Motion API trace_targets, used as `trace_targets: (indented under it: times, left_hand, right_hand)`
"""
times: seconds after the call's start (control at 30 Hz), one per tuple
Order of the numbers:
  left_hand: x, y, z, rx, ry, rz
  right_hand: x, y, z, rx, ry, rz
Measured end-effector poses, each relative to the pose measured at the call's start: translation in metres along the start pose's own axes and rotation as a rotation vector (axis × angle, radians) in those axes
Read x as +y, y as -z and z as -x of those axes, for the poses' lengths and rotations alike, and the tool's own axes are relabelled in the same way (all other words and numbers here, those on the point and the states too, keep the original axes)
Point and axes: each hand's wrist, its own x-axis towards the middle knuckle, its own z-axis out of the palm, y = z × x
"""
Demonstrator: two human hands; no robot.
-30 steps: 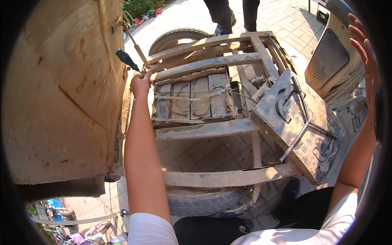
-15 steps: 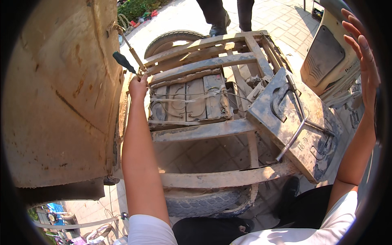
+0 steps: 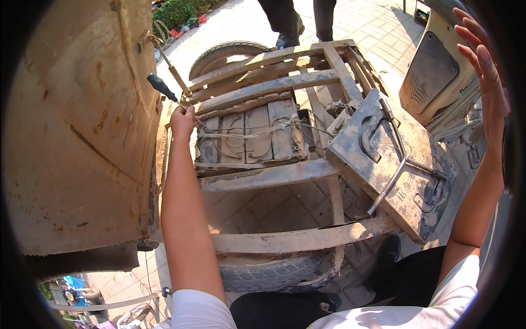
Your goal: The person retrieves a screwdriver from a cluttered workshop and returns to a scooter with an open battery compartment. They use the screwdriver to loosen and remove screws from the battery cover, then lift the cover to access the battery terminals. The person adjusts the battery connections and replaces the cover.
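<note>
My left hand [image 3: 182, 122] is closed around the shaft of a screwdriver [image 3: 161, 86] with a dark green handle. The handle sticks up and away to the left; my fingers hide the tip. Just right of that hand, a row of dusty batteries [image 3: 256, 136] sits in the metal frame [image 3: 268, 180] of a vehicle, with thin wires across their tops. My right hand [image 3: 487, 77] is raised at the far right, fingers stretched and apart, with nothing in it. A worn metal box cover [image 3: 392, 164] with a bent tube on it rests tilted on the frame's right side.
A large rusty panel [image 3: 82, 131] stands up on the left, with a rod [image 3: 174, 68] between it and the frame. Tyres [image 3: 268, 272] show at the near and far sides. Another person's legs [image 3: 296, 22] are beyond the frame. A pale scooter body [image 3: 430, 71] stands at right.
The whole view has shifted slightly, so the frame and batteries appear a little farther left. Both hands keep nearly the same pose, the left still gripping the screwdriver.
</note>
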Motion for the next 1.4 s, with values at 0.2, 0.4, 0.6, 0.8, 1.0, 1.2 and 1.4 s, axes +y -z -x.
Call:
trace_targets:
  times: [0.2,0.4,0.6,0.8,1.0,1.2,1.4]
  left_hand:
    - [0.03,0.001,0.018,-0.111,-0.058,0.145]
    - [0.122,-0.022,0.082,-0.376,-0.243,0.055]
    - [0.195,-0.063,0.191,-0.84,-0.57,-0.246]
    - [0.226,-0.095,0.26,-0.989,-0.976,-0.163]
    - [0.235,-0.097,0.255,-0.957,-0.954,-0.21]
    - [0.194,-0.065,0.146,-0.65,-0.677,-0.3]
    - [0.064,0.018,0.034,-0.311,-0.396,-0.862]
  right_hand:
    - [0.047,0.028,-0.019,-0.235,0.205,0.57]
    - [0.051,0.014,0.0,-0.314,0.242,0.394]
    - [0.033,-0.019,0.024,-0.412,0.587,0.686]
    - [0.041,-0.021,0.043,-1.018,0.333,0.479]
    - [0.046,-0.011,0.043,-1.092,0.218,0.235]
    - [0.038,-0.003,0.046,-1.304,-0.019,0.542]
    - [0.053,-0.003,0.055,-1.396,-0.029,0.779]
